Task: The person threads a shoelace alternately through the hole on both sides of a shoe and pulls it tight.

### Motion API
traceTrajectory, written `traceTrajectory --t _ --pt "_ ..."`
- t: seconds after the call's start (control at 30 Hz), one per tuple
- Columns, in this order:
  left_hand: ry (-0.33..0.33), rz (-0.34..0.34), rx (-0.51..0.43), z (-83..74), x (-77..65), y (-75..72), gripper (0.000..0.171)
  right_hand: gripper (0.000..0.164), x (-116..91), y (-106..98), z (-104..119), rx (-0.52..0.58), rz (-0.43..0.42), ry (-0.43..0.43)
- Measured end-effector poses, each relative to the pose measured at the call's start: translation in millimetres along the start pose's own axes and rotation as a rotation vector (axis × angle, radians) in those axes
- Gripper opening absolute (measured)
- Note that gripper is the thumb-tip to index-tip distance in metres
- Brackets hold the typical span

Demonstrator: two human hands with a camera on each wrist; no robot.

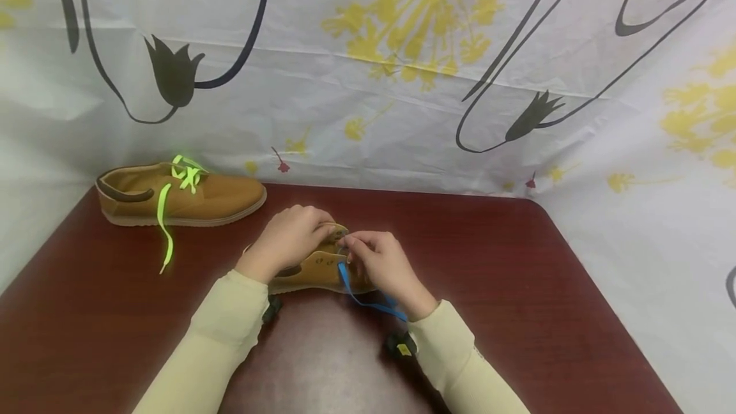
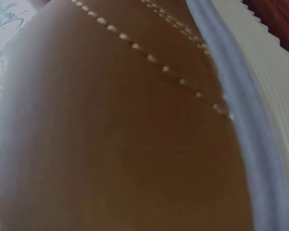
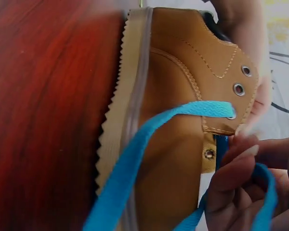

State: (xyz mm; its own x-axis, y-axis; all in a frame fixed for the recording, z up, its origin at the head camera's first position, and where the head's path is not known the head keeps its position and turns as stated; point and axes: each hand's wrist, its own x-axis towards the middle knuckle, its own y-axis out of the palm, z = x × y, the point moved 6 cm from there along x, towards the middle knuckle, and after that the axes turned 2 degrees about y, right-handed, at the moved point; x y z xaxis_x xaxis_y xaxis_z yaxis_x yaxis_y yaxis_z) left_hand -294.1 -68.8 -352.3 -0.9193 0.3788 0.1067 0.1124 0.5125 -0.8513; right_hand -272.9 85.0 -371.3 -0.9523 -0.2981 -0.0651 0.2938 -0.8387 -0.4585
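A tan shoe (image 1: 313, 278) lies between the two hands in the head view, toe to the right. My left hand (image 1: 290, 238) reaches over its opening and grips the far eyelet flap with thumb and fingers. Above the lacing my right hand (image 1: 386, 266) pinches a blue shoelace, best seen in the right wrist view, where the fingers (image 3: 231, 178) curl round it. One length of blue shoelace (image 3: 130, 163) comes out of the lowest eyelet on the near flap; two eyelets above it are bare. Stitched leather of the shoe (image 2: 120, 139) fills the left wrist view.
A second tan shoe (image 1: 230, 200) with a bright green lace (image 1: 164, 209) stands at the back left of the dark red table (image 1: 489, 286). White patterned sheeting (image 1: 368, 120) hangs behind and beside the table. Dark wrist-worn devices (image 1: 400, 342) sit under the sleeves.
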Motion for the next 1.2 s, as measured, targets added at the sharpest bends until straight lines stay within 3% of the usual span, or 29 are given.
traceTrajectory --t 0.47,0.73,0.97,1.03,1.2 --pt "-0.009 -0.013 0.013 1.4 0.2 -1.1 0.019 0.026 5 8 -7 -0.14 -0.067 -0.009" --pt "-0.017 0.026 -0.049 2.2 -0.7 1.2 0.021 0.027 8 9 -8 -0.168 -0.076 -0.008" --pt "-0.132 0.112 -0.159 12.9 0.9 8.5 0.057 0.026 9 9 -11 -0.251 -0.108 0.002" --pt "-0.162 0.124 -0.157 15.3 2.3 9.9 0.053 0.025 9 9 -11 -0.269 -0.11 0.001" --pt "-0.227 0.141 -0.203 15.8 5.4 13.1 0.023 0.024 8 10 -10 -0.266 -0.094 -0.019"
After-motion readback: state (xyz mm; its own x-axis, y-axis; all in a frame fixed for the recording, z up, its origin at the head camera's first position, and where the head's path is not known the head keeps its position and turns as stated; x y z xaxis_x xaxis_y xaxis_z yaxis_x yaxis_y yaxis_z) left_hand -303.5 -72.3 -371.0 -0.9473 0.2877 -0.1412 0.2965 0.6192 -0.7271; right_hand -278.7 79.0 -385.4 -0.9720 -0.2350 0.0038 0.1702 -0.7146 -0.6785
